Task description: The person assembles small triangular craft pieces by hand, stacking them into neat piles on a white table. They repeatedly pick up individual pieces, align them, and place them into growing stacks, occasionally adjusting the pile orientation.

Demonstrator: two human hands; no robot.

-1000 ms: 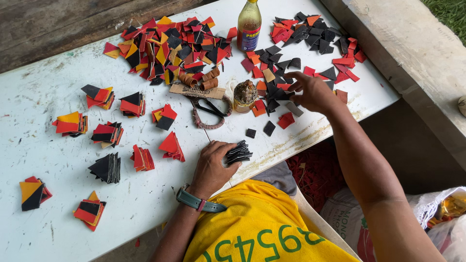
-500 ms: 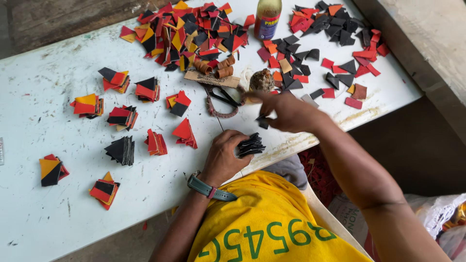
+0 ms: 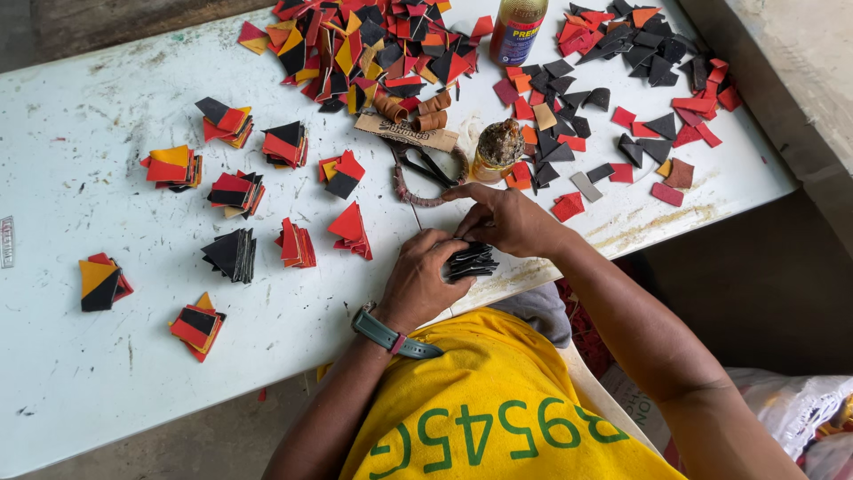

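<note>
My left hand (image 3: 425, 277), with a green watch on its wrist, grips a stack of black triangular leather pieces (image 3: 471, 261) at the near edge of the white table (image 3: 80, 356). My right hand (image 3: 505, 216) rests on top of that same stack, fingertips pressing a piece onto it. Just beyond the hands lie black scissors (image 3: 426, 169) inside a braided ring, and a small glue jar (image 3: 498, 149).
Several small stacks of red, black and orange triangles (image 3: 233, 191) dot the table's middle and left. A big loose heap (image 3: 373, 44) lies at the far edge, black and red pieces (image 3: 640, 98) at the far right beside a bottle (image 3: 518, 27). A concrete ledge (image 3: 791, 71) borders the right.
My right hand came back from the loose pieces at the far right to the black stack held in my left hand. The view shifted slightly.
</note>
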